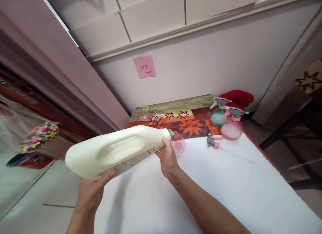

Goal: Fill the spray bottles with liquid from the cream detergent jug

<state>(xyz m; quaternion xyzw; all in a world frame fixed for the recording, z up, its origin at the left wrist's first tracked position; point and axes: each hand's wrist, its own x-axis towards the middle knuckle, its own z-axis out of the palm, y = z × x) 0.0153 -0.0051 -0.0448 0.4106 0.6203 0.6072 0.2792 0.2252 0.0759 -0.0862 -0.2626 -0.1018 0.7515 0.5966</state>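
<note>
- Above the counter's near-left edge: white jug held on its side, green cap end pointing right & slightly up.
- L hand cupped under the jug's base, thumb pressed on the label side.
- R hand clamped round the jug's neck, just by the cap.
- Small pink bottle, no top, stands on counter right behind the cap; touching or not, can't tell.
- Loose sprayer head nearby; teal spray bottle & pink spray bottle side by side, back right.

pink sticky note w/ "357" + illegible chars, "WOW" on tablecloth's orange burst, jug label print unreadable
</note>
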